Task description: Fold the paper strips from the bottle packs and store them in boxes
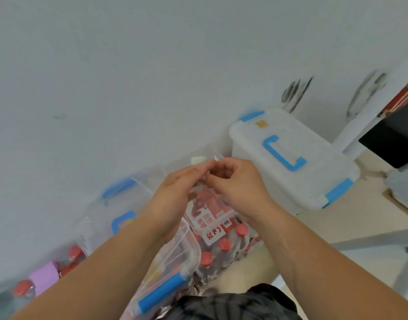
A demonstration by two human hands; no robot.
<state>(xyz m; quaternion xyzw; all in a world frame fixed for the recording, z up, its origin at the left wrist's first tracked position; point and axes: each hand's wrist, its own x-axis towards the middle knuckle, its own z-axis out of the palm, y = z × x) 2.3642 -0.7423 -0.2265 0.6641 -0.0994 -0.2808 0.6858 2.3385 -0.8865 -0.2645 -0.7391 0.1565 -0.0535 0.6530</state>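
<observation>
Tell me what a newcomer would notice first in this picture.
First, the two hands meeting mid-frame: the left hand and right hand pinch a small white paper strip between them. Just below them lies the bottle pack with its red caps. To the right, by the wall, stands a closed white box with a blue handle.

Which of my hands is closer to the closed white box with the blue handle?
Right. The right hand sits just left of the closed white box; the left hand is farther left, both pinching a paper strip.
</observation>
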